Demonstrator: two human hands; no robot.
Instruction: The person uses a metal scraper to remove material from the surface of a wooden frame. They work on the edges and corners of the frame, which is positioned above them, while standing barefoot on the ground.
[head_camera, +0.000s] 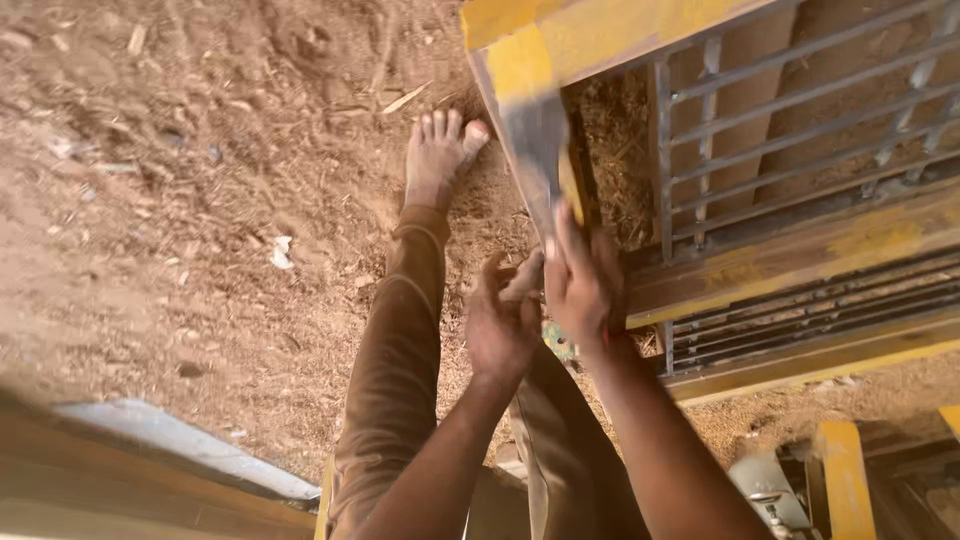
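Sawdust-covered dirt floor is filling the left of the frame. Your right hand is pressing flat on the yellow wooden frame, centre-right; your left hand is pinching a small tool beside it. A slip could nick your fingers or bare foot.

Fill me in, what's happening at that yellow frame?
A person stands barefoot on sawdust-covered ground, both hands at the edge of a yellow-painted wooden frame with a metal grille. The right hand presses flat against a worn, grey upright piece of the frame. The left hand is closed around something pale, pressed to the same piece; what it is cannot be told. The left foot is planted ahead on the ground.
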